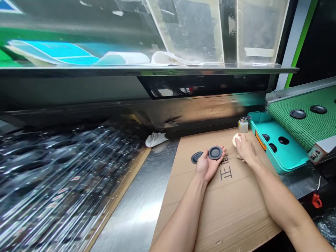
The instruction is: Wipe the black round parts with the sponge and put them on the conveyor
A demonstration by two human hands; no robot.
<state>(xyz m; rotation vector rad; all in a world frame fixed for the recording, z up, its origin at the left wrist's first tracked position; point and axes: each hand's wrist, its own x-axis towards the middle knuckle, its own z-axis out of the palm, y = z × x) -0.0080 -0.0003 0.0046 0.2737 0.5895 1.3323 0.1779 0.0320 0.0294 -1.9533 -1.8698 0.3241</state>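
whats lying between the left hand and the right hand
In the head view, black printed characters on the cardboard sheet lie between the left hand and the right hand.

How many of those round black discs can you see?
7: one disc in the left hand, one on the cardboard, two on the green belt, three in the teal tray. More may be hidden beyond the belt's edge.
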